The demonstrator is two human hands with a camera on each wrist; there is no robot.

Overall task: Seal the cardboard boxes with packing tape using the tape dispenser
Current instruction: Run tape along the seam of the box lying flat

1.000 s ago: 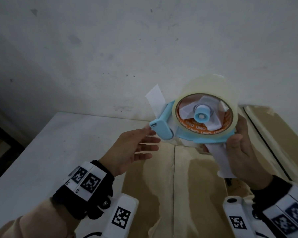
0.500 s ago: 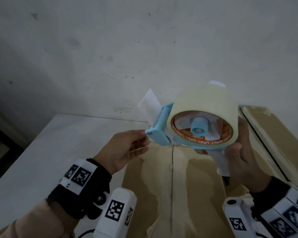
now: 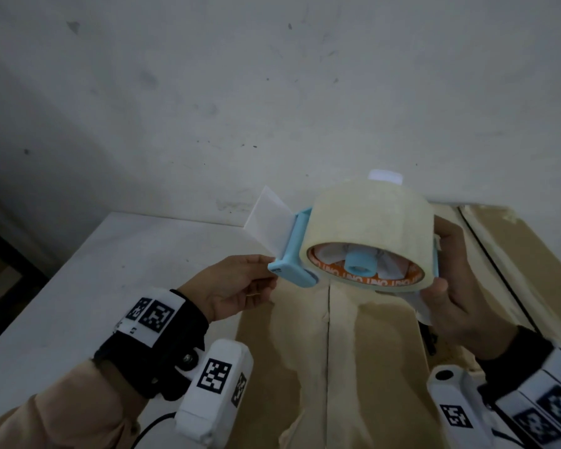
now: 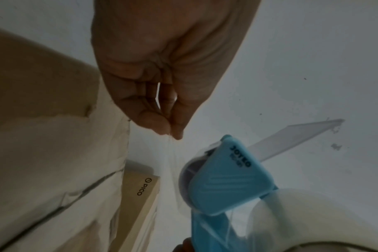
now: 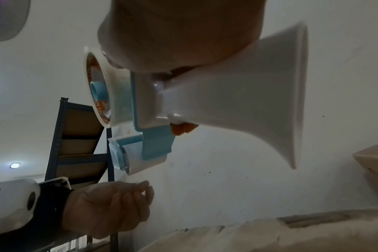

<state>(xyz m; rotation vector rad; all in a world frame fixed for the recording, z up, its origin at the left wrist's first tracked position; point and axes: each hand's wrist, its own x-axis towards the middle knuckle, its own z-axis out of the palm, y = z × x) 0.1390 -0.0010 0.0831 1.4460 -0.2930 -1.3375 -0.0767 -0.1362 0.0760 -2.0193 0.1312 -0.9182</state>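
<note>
My right hand [image 3: 450, 286] grips the white handle [image 5: 237, 95] of a light-blue tape dispenser [image 3: 293, 257] loaded with a big roll of clear tape [image 3: 370, 222], held up above a closed cardboard box [image 3: 353, 367]. The box's centre seam [image 3: 328, 351] runs toward me below the dispenser. My left hand [image 3: 237, 286] sits just left of the dispenser's nose [image 4: 224, 180], thumb and fingertips [image 4: 171, 129] pinched together on the thin clear tape end [image 4: 173, 160] coming off the roller. A clear flap [image 3: 269, 218] sticks up from the dispenser's front.
The box lies on a white table [image 3: 94, 286] against a scuffed white wall [image 3: 272, 92]. A second cardboard box [image 3: 531, 254] lies at the right, and another, printed PICO [image 4: 140, 196], sits beyond the first. A blue metal shelf rack [image 5: 80, 145] stands to the left.
The left hand went from open fingers beside the dispenser to a pinch on the tape end. The right hand tilted the dispenser so the roll's outer face turns more toward me.
</note>
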